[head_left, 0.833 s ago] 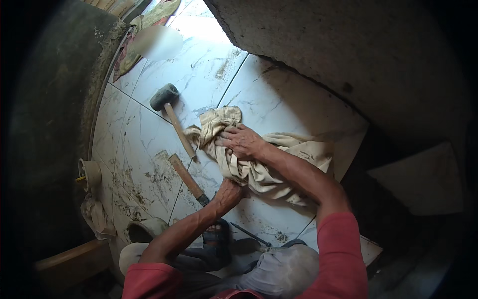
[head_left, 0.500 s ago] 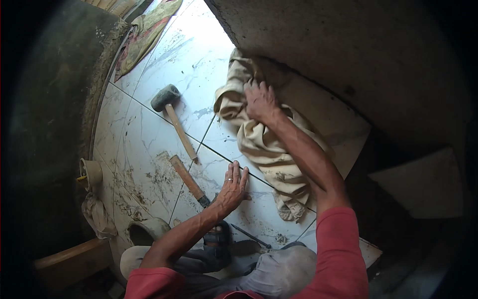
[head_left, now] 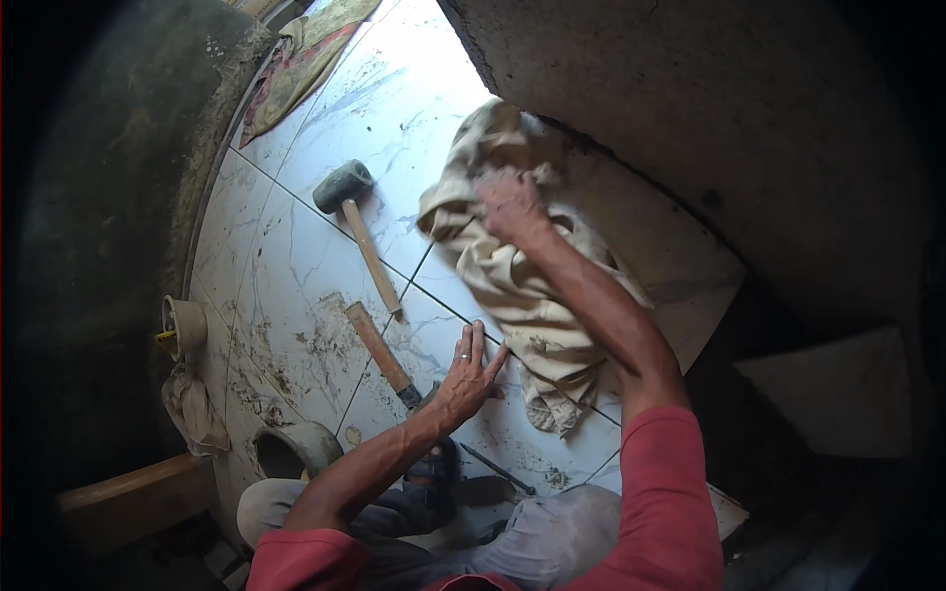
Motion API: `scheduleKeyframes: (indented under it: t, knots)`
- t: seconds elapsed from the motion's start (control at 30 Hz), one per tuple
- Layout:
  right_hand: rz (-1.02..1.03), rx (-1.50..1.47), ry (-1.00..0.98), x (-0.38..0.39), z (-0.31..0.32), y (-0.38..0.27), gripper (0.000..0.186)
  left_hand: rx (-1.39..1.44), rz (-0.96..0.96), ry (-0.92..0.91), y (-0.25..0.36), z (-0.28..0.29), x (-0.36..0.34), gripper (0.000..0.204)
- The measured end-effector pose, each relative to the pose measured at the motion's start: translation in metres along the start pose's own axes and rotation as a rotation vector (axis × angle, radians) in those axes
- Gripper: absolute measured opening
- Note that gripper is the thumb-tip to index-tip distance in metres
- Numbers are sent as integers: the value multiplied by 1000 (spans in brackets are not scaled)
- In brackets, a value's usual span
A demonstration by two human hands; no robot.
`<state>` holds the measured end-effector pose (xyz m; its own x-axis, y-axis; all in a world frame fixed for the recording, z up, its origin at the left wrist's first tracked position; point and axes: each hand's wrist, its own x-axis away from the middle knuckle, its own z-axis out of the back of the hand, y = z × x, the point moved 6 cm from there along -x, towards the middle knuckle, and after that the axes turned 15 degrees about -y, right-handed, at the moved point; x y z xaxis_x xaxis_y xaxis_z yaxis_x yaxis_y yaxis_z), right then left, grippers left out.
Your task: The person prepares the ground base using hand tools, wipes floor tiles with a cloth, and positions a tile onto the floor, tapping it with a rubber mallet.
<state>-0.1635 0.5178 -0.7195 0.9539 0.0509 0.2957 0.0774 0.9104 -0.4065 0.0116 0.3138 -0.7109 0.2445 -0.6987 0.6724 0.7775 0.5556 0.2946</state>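
Observation:
My right hand (head_left: 510, 205) is closed on the upper part of a crumpled beige cloth (head_left: 522, 295), and both are slightly blurred there. The cloth lies bunched over white marbled floor tiles (head_left: 296, 231), its lower end reaching down near my left hand. My left hand (head_left: 469, 379) rests on a tile with its fingers spread and nothing in it; a ring shows on one finger. Just left of it is a tool with a wooden handle (head_left: 374, 345), its far end partly hidden by my left forearm. A rubber mallet (head_left: 343, 187) with a dark head lies farther off.
A rough wall (head_left: 670, 89) borders the tiles at right. A stained cloth (head_left: 305, 74) lies at the far left. Along the left stand a small pale container (head_left: 184, 328), a rag (head_left: 194, 409) and a round-mouthed vessel (head_left: 296, 448). A thin metal rod (head_left: 498, 468) lies near my feet.
My right hand has shifted on the cloth, whose upper folds have moved with it. My left hand stays on the tile, its fingers spread wider. The whole view has turned slightly.

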Motion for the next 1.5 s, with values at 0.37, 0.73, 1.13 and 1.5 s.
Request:
scheduleKeyframes:
  t: [0.37, 0.73, 1.13, 1.5]
  knots:
    - [-82, -199, 403, -21, 19, 75, 52, -13, -47, 12, 10, -3, -16, 93]
    - [-32, -199, 349, 21, 56, 81, 41, 28, 35, -29, -6, -3, 1, 100]
    - [-298, -40, 328, 190, 31, 172, 51, -21, 21, -14, 2, -5, -6, 99]
    - [-717, 171, 412, 371, 14, 219, 49, -36, 4, -38, 5, -6, -11, 97]
